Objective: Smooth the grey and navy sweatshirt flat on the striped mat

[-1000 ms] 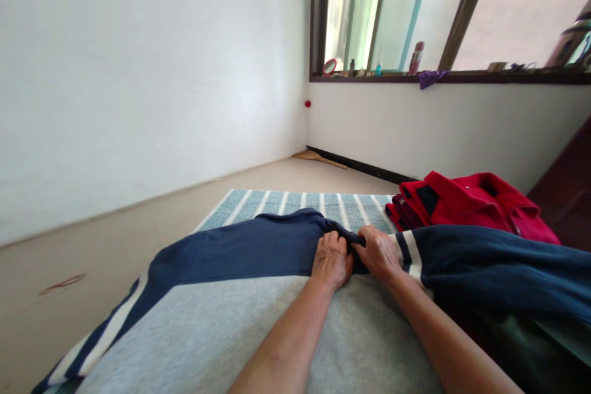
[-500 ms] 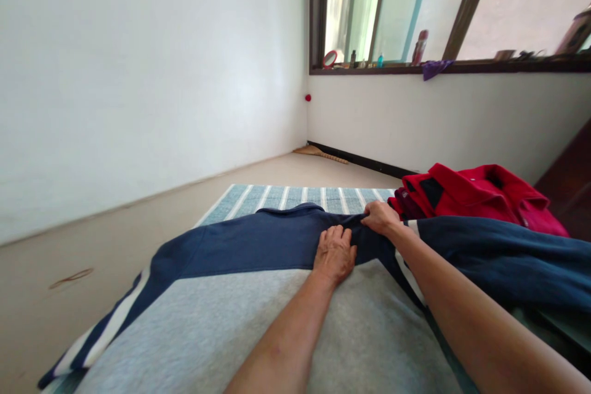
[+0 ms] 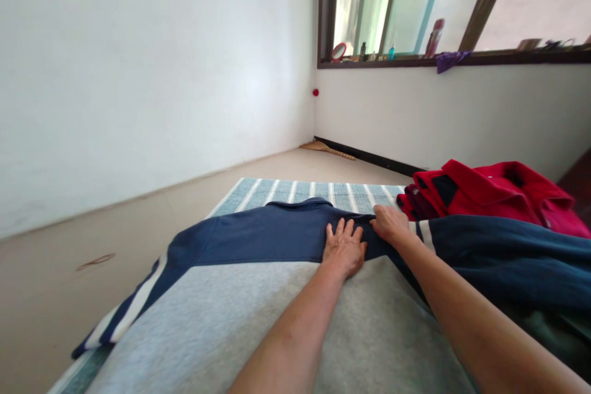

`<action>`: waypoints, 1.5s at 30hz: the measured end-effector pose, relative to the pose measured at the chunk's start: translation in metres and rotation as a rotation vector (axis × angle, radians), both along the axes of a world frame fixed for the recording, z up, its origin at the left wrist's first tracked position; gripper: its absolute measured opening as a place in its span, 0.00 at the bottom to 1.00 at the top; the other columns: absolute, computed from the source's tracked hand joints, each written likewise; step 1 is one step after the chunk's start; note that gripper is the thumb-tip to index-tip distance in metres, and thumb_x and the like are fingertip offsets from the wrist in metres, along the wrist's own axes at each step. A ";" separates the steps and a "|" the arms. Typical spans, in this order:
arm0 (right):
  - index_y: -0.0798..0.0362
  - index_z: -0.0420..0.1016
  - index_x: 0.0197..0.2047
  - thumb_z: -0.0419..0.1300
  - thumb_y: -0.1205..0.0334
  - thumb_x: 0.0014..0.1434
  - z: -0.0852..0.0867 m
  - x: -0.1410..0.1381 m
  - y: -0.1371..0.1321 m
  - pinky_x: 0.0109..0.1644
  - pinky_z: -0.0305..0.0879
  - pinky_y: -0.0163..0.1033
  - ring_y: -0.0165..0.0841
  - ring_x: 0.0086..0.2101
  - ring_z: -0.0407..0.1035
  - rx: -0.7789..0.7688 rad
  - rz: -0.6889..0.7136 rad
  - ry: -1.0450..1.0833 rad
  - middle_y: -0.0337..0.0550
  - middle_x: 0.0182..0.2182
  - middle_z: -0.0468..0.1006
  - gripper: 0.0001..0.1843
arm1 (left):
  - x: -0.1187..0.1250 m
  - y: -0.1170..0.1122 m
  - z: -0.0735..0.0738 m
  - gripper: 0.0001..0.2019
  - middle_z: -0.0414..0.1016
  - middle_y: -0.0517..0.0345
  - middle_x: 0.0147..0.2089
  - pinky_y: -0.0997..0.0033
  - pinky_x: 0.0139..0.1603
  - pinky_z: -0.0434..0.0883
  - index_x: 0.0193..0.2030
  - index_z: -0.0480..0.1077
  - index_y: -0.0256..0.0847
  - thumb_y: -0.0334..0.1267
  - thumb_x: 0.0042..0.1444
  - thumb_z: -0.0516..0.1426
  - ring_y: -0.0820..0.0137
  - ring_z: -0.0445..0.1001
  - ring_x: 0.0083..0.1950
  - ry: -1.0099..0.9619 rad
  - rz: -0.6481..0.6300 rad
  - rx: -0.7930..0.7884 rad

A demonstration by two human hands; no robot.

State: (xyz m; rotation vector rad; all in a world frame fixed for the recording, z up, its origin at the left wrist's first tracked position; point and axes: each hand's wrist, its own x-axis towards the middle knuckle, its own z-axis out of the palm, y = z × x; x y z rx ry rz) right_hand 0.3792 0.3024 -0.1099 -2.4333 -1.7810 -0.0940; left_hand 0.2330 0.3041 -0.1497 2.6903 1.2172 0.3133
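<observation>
A sweatshirt with a grey body and navy shoulders lies spread on a blue-and-white striped mat. My left hand rests flat on the navy part near the collar, fingers stretched out. Just to its right, my right hand is closed on the navy cloth at the shoulder edge. The sweatshirt's right sleeve, with white stripes, runs off to the right under my right forearm.
A stack of folded red clothes sits at the mat's far right. Bare floor lies left of the mat, with white walls behind. A window sill above holds small bottles and a purple cloth.
My left hand has opened and slid forward to lie flat on the navy cloth. My right hand moved up and to the right along the shoulder edge, stretching the cloth.
</observation>
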 end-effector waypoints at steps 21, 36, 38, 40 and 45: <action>0.54 0.72 0.50 0.45 0.68 0.65 -0.033 -0.037 -0.041 0.56 0.58 0.36 0.36 0.50 0.68 0.245 0.279 0.143 0.50 0.48 0.76 0.18 | -0.003 0.002 0.000 0.21 0.59 0.53 0.69 0.43 0.69 0.47 0.64 0.60 0.43 0.40 0.67 0.42 0.59 0.52 0.71 -0.134 0.033 -0.120; 0.57 0.73 0.55 0.44 0.61 0.67 -0.064 -0.035 -0.061 0.63 0.56 0.44 0.40 0.59 0.62 0.298 0.146 0.188 0.53 0.58 0.71 0.22 | -0.006 0.028 0.001 0.19 0.73 0.46 0.59 0.63 0.67 0.59 0.58 0.69 0.34 0.29 0.60 0.52 0.66 0.70 0.61 -0.415 0.167 -0.192; 0.58 0.73 0.55 0.44 0.61 0.67 -0.064 -0.036 -0.061 0.63 0.56 0.44 0.41 0.59 0.62 0.306 0.143 0.194 0.53 0.58 0.71 0.22 | -0.008 0.034 0.002 0.20 0.74 0.45 0.58 0.70 0.61 0.65 0.58 0.69 0.32 0.27 0.60 0.50 0.68 0.72 0.59 -0.464 0.189 -0.209; 0.58 0.73 0.55 0.45 0.60 0.67 -0.065 -0.037 -0.060 0.63 0.56 0.44 0.41 0.59 0.62 0.314 0.143 0.199 0.53 0.58 0.71 0.22 | -0.010 0.039 0.003 0.20 0.75 0.46 0.56 0.73 0.57 0.69 0.58 0.69 0.32 0.25 0.60 0.49 0.70 0.74 0.56 -0.499 0.203 -0.217; 0.56 0.73 0.54 0.47 0.60 0.66 -0.068 -0.035 -0.060 0.63 0.57 0.44 0.40 0.59 0.62 0.329 0.150 0.216 0.52 0.57 0.72 0.20 | -0.012 0.044 0.011 0.16 0.80 0.50 0.50 0.73 0.53 0.71 0.51 0.74 0.35 0.25 0.58 0.53 0.70 0.78 0.51 -0.445 0.197 -0.217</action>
